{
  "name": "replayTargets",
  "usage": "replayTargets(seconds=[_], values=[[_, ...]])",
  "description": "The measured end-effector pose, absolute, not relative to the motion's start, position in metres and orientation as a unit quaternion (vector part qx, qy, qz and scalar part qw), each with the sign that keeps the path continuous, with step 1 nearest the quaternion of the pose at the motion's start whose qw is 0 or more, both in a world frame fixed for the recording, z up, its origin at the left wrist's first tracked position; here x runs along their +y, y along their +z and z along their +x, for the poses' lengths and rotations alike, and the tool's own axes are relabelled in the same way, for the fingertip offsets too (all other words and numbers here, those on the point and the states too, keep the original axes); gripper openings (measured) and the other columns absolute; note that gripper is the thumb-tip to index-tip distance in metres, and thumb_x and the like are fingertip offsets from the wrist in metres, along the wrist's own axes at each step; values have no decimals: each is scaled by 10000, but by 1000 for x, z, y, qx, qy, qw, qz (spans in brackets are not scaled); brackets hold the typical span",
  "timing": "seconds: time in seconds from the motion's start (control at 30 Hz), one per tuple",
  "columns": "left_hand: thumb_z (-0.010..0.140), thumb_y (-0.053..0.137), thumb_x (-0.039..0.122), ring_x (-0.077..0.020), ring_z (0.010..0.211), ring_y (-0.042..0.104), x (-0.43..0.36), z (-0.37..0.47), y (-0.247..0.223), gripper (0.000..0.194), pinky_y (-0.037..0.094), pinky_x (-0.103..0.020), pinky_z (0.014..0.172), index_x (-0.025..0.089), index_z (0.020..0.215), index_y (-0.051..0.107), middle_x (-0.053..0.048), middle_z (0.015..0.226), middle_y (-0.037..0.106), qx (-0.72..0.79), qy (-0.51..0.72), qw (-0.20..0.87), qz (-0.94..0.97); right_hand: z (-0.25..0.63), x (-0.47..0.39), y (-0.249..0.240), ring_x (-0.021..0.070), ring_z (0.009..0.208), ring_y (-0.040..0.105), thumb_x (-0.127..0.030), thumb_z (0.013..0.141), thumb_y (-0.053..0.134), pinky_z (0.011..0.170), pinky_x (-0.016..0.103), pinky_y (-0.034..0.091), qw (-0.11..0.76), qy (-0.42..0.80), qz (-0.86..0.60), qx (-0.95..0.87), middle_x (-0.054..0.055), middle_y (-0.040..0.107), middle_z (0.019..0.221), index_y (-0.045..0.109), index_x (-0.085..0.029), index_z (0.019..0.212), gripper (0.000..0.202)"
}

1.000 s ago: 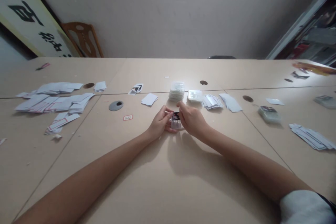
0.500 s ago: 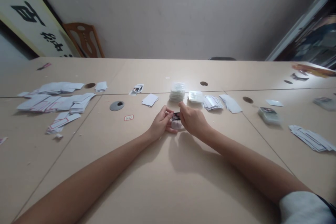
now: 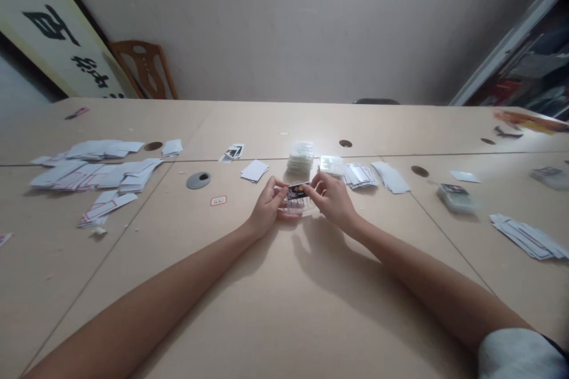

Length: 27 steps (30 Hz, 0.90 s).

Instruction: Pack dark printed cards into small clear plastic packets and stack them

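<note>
Near the middle of the table, my left hand (image 3: 269, 206) is closed around a small clear plastic case (image 3: 294, 207), its fingers passing beneath. A dark printed card (image 3: 297, 190) lies tilted at the top of the case, and my left thumb presses its left end. My right hand (image 3: 329, 198) pinches the card's right end between thumb and fingers. Whether the card is inside the case or only against it, I cannot tell. Just beyond my hands stand a stack of clear cases (image 3: 301, 157) and a shorter stack of cases (image 3: 331, 164).
White paper slips (image 3: 95, 174) lie heaped at the left. White cards (image 3: 255, 170), photo cards (image 3: 232, 153) and a red-framed label (image 3: 218, 201) are nearer the middle. At the right are fanned cards (image 3: 360, 174), a case pile (image 3: 456, 197) and more slips (image 3: 528, 235). Round holes (image 3: 420, 171) pierce the tabletop.
My right hand has shifted slightly right and lowered its raised finger into a pinch on the card. The dark card now shows more fully and sits tilted. My left hand keeps hold of the case.
</note>
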<state>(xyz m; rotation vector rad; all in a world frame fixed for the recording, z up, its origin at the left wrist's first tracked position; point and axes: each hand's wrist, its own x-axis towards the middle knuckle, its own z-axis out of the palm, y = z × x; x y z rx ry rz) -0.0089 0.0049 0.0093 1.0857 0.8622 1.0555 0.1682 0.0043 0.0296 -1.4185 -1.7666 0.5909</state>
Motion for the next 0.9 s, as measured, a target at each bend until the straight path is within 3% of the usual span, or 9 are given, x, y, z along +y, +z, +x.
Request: replayTargets(seconds=[0.9], values=[[808, 688, 487, -257, 728, 744, 5, -10, 10, 403, 595, -300, 452, 208, 939, 428, -20, 927, 619, 373, 463, 644, 481, 172, 10, 21, 119, 444, 550, -407, 869, 579, 401, 220, 396, 461, 289, -554, -630, -14, 582, 589, 544, -194, 744, 250]])
